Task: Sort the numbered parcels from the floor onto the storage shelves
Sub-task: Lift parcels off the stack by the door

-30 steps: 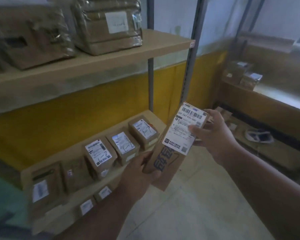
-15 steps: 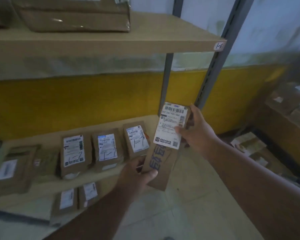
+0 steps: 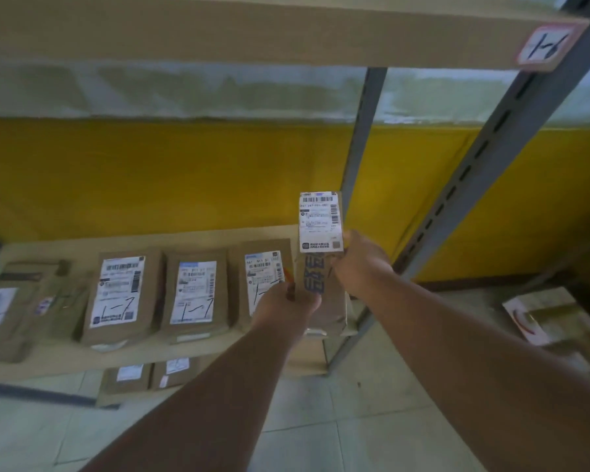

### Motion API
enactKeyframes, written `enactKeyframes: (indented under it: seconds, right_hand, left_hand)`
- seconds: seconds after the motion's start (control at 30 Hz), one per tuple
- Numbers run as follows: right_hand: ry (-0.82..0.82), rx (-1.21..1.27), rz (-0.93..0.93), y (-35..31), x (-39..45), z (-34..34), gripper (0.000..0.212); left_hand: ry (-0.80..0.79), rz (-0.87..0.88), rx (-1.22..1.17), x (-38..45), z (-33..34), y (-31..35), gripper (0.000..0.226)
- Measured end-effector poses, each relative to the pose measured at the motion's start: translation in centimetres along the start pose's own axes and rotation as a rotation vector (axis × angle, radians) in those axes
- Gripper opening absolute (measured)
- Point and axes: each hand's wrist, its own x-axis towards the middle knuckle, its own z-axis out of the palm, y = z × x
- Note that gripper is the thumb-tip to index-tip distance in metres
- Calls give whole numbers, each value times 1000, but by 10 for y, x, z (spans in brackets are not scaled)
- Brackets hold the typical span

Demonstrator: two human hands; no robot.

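A long brown parcel (image 3: 321, 233) with a white barcode label and blue print stands upright at the right end of the middle shelf (image 3: 65, 356). My left hand (image 3: 283, 308) grips its lower left edge. My right hand (image 3: 358, 264) holds its right side just under the label. To its left, three labelled brown parcels lie in a row on that shelf, each marked "1-7" by hand: one (image 3: 120, 294), a second (image 3: 195, 294), a third (image 3: 263, 277) partly behind my left hand.
The shelf above carries a tag (image 3: 545, 44) with a handwritten number. Grey slotted posts (image 3: 474, 158) stand right of the parcel. More parcels (image 3: 7, 301) lie at the shelf's left end and on the lower shelf (image 3: 150, 373). A carton (image 3: 545, 318) sits on the floor at right.
Both hands have carried the long parcel forward and down to the shelf's right end, beside the row of marked parcels. The view has moved closer to the shelves.
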Motion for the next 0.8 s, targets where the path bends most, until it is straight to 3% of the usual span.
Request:
enactKeyframes:
  seconds: [0.37,0.47,0.53,0.63,0.7,0.8]
  right_hand:
    - [-77,61,-3,18,22,37,26]
    - [-88,124,5,20,14,39,43]
    - [-61,150,-2,23,-1,33,51]
    - [12,171,-109,27,-30,18,52]
    - [33,198,-173,27,-52,6,50]
    - [63,251,-296,25,-87,-6,45]
  left_hand:
    - [-81,14,202,47,14,-9,20]
    - [-60,61,284,47,15,-13,30]
    - [-38,64,316,40,14,-17,23]
    - [-5,64,318,20,8,-20,21]
    - [37,67,291,-1,-1,-21,42]
    - [123,137,304,-40,-17,-24,43]
